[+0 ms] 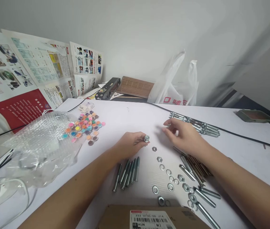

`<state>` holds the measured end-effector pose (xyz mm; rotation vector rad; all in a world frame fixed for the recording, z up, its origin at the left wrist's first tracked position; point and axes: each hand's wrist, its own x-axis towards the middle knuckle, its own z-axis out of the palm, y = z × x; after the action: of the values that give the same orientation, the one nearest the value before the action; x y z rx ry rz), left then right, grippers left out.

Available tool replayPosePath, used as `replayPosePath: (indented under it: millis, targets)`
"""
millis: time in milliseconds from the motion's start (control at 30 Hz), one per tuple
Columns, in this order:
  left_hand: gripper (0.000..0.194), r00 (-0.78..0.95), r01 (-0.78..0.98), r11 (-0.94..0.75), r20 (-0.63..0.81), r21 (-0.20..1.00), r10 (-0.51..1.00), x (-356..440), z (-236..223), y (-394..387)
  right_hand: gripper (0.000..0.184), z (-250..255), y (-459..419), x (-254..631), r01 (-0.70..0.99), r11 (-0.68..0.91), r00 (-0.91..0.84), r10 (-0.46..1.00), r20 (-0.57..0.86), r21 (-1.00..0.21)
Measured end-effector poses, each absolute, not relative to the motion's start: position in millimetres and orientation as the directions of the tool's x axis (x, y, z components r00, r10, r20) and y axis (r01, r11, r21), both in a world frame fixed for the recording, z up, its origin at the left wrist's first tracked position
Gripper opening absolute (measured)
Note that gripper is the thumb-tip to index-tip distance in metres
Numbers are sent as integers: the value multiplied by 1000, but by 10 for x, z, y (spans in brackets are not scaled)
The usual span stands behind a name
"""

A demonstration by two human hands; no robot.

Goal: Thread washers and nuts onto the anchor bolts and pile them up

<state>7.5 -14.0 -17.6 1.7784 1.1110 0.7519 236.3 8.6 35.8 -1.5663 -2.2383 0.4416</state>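
Note:
My left hand (132, 143) is closed around a metal bolt (146, 138), seen end-on with what looks like a nut on its tip. My right hand (184, 133) is raised a short way to the right, thumb and forefinger curled towards each other. A small shiny bit shows at its fingertips, too small to name. Beneath the hands lie a loose hex nut (154, 149), another hex nut (159, 159) and several flat washers (170, 187). Near my left wrist several bolts (130, 171) lie side by side. Metal sleeves (205, 196) and brownish rods (195, 168) lie under my right forearm.
Assembled bolts (206, 128) lie in a row at the back right, beside a black cable (235, 135). Colourful discs (87, 125) and bubble wrap (46, 130) are on the left. A cardboard box (118, 218) stands at the front edge, a white plastic bag (173, 86) at the back.

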Motion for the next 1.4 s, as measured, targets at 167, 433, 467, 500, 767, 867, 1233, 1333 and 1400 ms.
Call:
replayPosePath:
  millis: [167,433,467,500,767,867,1233,1333,1400]
  targets:
    - [15,422,372,-198,25,907,906,77,-155,-140,31,432,60,2401,808,315,-291,948,128,-499]
    - [15,453,380,-264,70,887,889,72,-125,-166,50,362,-72,2122,741,400,-453,891,38,-540]
    - [15,455,373,-264,72,890,888,70,-129,-165,51,347,-68,2110,747,407,-454,890,45,-526]
    - [14,451,373,-266,77,889,889,68,-134,-162,51,334,-58,2106,758,416,-449,891,61,-503]
    - [17,447,372,-241,55,896,893,72,-172,-135,22,340,-7,2302,764,376,-300,927,227,-524]
    - [16,449,392,-256,59,884,891,70,-155,-141,25,349,-44,2234,674,393,-398,906,141,-626]
    - [18,439,441,-288,76,850,895,68,-143,-137,29,445,-48,2049,527,620,-594,758,270,-581]
    - [17,448,390,-265,70,882,891,77,-152,-137,26,558,-66,2146,464,527,-571,792,215,-712]
    - [16,441,389,-240,48,889,896,79,-149,-139,25,603,-63,2224,403,274,-571,821,-6,-873]
